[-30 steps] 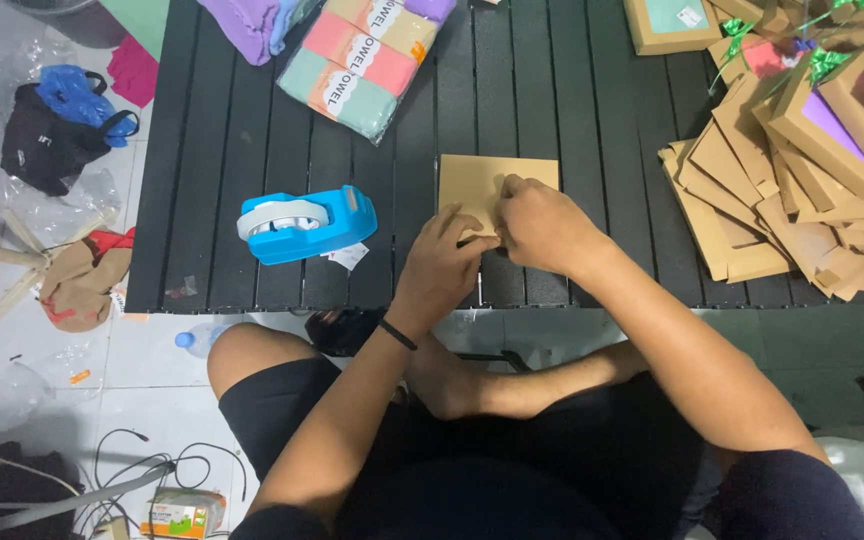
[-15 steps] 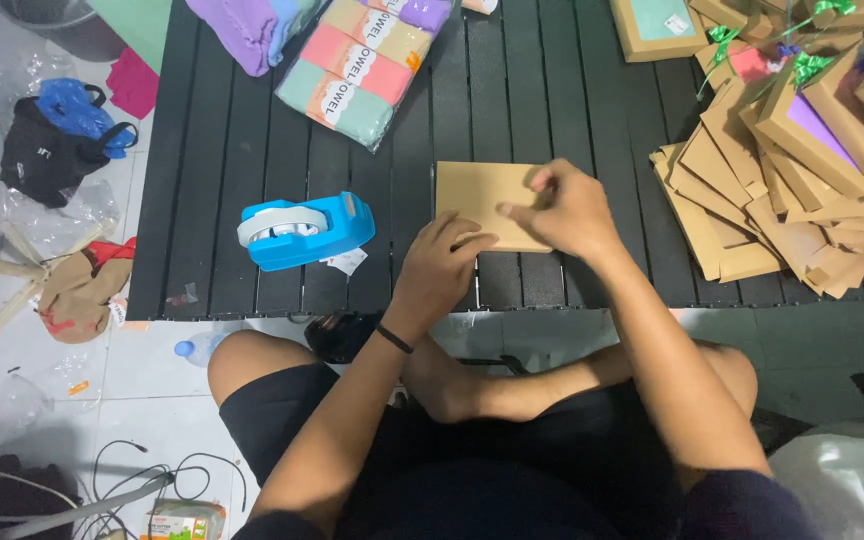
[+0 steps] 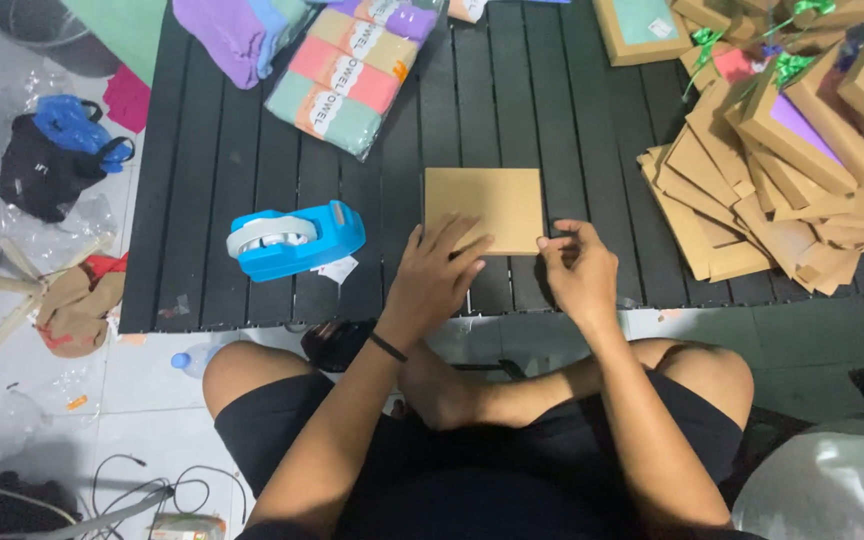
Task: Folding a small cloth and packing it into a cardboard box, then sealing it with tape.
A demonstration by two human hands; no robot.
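Cardboard square (image 3: 482, 205) lies flat on my black table (image 3: 202, 220); my left hand (image 3: 435, 278) presses its near edge, fingers spread. My right hand (image 3: 580, 270) pinches the corner; tape dispenser (image 3: 294, 240) sits left.

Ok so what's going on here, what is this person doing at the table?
A person sits cross-legged at a low black slatted table, working a flat brown cardboard piece. The left hand lies flat on its near edge; the right hand pinches its near right corner. A blue tape dispenser sits to the left, a pile of flat cardboard pieces to the right, and a pack of folded pastel towels at the far side.
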